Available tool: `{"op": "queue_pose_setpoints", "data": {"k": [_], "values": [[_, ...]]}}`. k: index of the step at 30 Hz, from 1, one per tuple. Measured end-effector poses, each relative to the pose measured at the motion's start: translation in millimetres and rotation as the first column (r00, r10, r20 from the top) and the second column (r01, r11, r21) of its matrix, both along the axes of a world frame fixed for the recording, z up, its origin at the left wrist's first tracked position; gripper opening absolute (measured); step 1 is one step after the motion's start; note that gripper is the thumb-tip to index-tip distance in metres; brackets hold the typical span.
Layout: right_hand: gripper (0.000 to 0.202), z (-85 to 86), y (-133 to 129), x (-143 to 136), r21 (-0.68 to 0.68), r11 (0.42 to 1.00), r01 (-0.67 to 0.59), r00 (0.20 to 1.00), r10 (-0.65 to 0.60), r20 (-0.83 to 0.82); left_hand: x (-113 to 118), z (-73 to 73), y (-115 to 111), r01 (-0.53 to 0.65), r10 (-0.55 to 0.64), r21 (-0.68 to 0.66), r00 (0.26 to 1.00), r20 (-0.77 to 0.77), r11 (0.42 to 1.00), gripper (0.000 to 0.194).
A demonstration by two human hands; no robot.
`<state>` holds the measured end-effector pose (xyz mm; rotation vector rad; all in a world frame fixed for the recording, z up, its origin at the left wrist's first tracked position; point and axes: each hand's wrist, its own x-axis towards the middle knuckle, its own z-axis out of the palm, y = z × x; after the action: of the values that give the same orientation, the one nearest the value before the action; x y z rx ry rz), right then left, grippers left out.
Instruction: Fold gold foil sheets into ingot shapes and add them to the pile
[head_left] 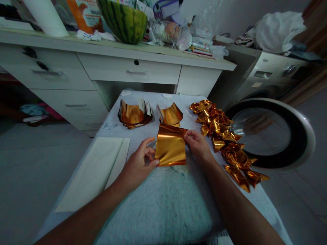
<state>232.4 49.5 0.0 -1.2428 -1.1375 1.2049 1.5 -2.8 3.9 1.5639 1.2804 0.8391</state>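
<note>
Both hands have a square gold foil sheet [170,146] between them, over the middle of the cloth-covered table. My right hand [198,144] pinches its upper right edge between thumb and fingers. At the lower left corner, the thumb of my left hand [140,165] rests on the sheet, with curled fingers along the left edge and the index finger raised. Just beyond lie two curved stacks of foil sheets, a larger left stack [131,115] and a smaller right stack [171,115]. Crumpled, folded gold foil pieces [217,131] run down the right side.
Folded white paper [92,170] lies on the table's left. Behind stands a white drawer counter [158,69] bearing a cut watermelon [125,22], a paper roll [48,17] and plastic bags. At right, an open washing machine door [270,132] juts toward the table edge.
</note>
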Motion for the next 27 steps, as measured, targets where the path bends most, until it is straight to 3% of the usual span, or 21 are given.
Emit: {"op": "queue_pose_setpoints", "data": {"k": [11,15,18,22,27], "values": [[0.031,0.9,-4,1,-0.063,0.998,-0.016,0.995,0.010,-0.101,-2,-0.2,3,0.042,-0.041,-0.025,0.998,0.037,0.999,0.055],[0.027,0.3,-4,2,-0.022,0.999,-0.029,0.994,0.026,-0.110,-3,-1.3,3,0.032,-0.031,-0.022,0.999,0.027,0.999,0.054],[0.023,3.5,-5,2,0.065,0.998,-0.025,0.997,0.030,-0.077,-4,-2.3,3,-0.004,0.004,-0.007,1.000,0.009,1.000,0.042],[0.017,10.2,-10,2,0.103,0.992,-0.078,0.996,0.082,-0.035,-6,-1.1,2,-0.033,0.045,0.097,0.992,-0.121,0.995,0.016],[0.017,17.3,-15,0,0.128,0.978,-0.163,0.970,0.183,-0.160,-8,3.4,1,-0.032,0.101,0.315,0.973,-0.206,0.949,0.016]]}}
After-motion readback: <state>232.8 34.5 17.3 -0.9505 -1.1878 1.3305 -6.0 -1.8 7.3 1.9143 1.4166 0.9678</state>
